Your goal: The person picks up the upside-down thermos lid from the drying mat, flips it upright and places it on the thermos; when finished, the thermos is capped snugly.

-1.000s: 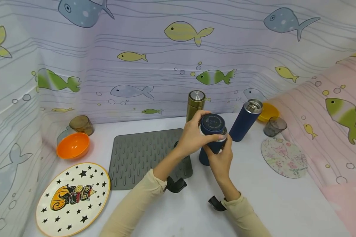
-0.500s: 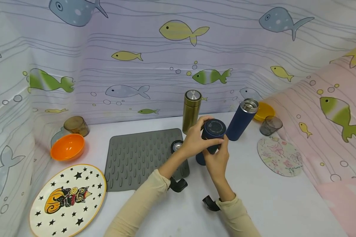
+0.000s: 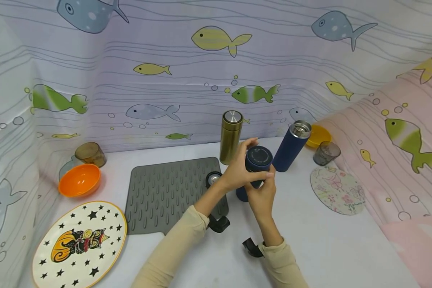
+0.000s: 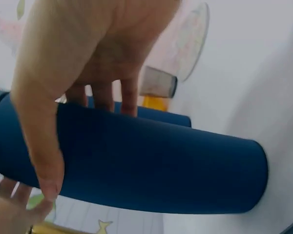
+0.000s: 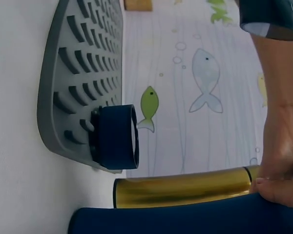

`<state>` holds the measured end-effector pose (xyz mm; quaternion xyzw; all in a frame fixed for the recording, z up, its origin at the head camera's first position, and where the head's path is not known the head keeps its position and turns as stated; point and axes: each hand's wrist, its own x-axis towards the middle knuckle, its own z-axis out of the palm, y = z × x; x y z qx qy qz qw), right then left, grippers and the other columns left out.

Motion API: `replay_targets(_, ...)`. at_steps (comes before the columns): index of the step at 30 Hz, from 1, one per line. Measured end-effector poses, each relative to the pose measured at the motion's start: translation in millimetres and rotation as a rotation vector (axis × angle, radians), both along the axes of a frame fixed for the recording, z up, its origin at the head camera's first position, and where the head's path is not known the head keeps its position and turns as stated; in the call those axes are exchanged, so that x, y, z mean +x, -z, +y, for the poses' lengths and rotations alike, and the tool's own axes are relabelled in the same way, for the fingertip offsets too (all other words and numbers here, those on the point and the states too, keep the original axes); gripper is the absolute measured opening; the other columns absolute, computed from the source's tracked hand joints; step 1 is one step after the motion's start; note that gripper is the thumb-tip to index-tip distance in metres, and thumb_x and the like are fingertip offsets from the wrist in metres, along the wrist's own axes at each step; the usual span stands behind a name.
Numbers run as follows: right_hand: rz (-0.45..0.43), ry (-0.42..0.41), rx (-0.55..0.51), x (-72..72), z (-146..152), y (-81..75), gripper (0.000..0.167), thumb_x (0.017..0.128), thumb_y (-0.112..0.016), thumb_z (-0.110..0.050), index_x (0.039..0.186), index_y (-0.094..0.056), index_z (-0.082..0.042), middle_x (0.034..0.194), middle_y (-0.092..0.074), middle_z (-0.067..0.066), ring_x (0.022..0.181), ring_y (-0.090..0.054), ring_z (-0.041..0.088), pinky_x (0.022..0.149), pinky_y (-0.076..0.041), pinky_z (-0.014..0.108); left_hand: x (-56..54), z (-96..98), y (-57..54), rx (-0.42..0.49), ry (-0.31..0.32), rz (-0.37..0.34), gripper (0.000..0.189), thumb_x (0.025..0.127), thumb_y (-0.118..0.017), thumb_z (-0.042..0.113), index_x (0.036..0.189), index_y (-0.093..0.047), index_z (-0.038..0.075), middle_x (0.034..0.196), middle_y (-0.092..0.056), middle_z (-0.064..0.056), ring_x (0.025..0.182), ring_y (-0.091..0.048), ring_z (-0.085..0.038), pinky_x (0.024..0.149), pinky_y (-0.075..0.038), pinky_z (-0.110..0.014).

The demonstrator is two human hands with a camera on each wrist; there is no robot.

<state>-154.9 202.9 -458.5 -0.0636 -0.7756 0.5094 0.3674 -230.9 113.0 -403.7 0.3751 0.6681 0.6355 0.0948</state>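
Observation:
My left hand (image 3: 239,168) grips the dark-topped navy lid (image 3: 259,155) of a blue flask, thumb in front and fingers behind. Below it, my right hand (image 3: 265,194) holds the flask's upper body. The left wrist view shows the long blue flask body (image 4: 171,165) with a thumb across it. The joint between lid and neck is mostly hidden by the hands. A second navy flask (image 3: 291,148), its steel mouth uncovered, stands behind to the right. Another navy lid (image 5: 118,136) rests on the grey mat (image 3: 165,192), steel inside facing up.
Behind my left hand stands a gold flask (image 3: 231,138). To the left are an orange bowl (image 3: 80,181), a brown cup (image 3: 91,155) and a star-patterned plate (image 3: 108,256). A yellow bowl (image 3: 318,136), dark cup (image 3: 327,153) and floral round mat (image 3: 338,190) lie right.
One second ago the lid was tipped, with the steel rim showing beside it. It has come down onto the flask and the rim is hidden. The view has shifted slightly.

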Motion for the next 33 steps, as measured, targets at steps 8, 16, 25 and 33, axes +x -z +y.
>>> replay_targets(8,-0.007,0.002,-0.012,1.3,-0.6,0.9,0.069,0.077,-0.078,0.007,0.137,-0.044,0.001,0.123,-0.061,0.021,0.109,-0.063,0.035,0.091,-0.049,0.05,1.2,0.5,0.9,-0.019,-0.033,0.023,0.076,0.079,-0.075,0.016,0.143,-0.037,0.004,0.139,-0.045,-0.016,0.121,-0.052,-0.027,0.103,-0.046,-0.034)
replay_targets(16,0.004,0.006,-0.006,0.8,-0.9,3.9,0.071,0.078,-0.081,0.001,0.139,-0.044,-0.002,0.127,-0.061,0.02,0.115,-0.061,0.035,0.095,-0.048,0.052,0.1,-1.9,2.1,0.027,0.01,-0.016,0.082,0.077,-0.074,0.01,0.146,-0.03,0.0,0.144,-0.041,-0.02,0.13,-0.045,-0.032,0.11,-0.04,-0.043)
replay_targets(25,-0.001,0.015,-0.011,-1.5,-3.0,3.6,0.075,0.078,-0.079,0.005,0.143,-0.041,-0.002,0.129,-0.06,0.021,0.115,-0.06,0.036,0.095,-0.047,0.052,-0.3,-3.0,-2.0,0.009,0.015,-0.013,0.08,0.077,-0.073,0.011,0.147,-0.034,0.003,0.145,-0.043,-0.018,0.127,-0.048,-0.03,0.11,-0.04,-0.041)
replay_targets(33,-0.005,0.016,-0.014,-1.8,-4.5,2.5,0.077,0.077,-0.075,0.012,0.144,-0.039,0.002,0.132,-0.057,0.026,0.118,-0.057,0.042,0.097,-0.044,0.058,0.5,-4.1,-3.8,-0.037,0.001,-0.021,0.08,0.077,-0.078,0.005,0.143,-0.033,0.003,0.147,-0.043,-0.017,0.133,-0.046,-0.029,0.112,-0.039,-0.043)
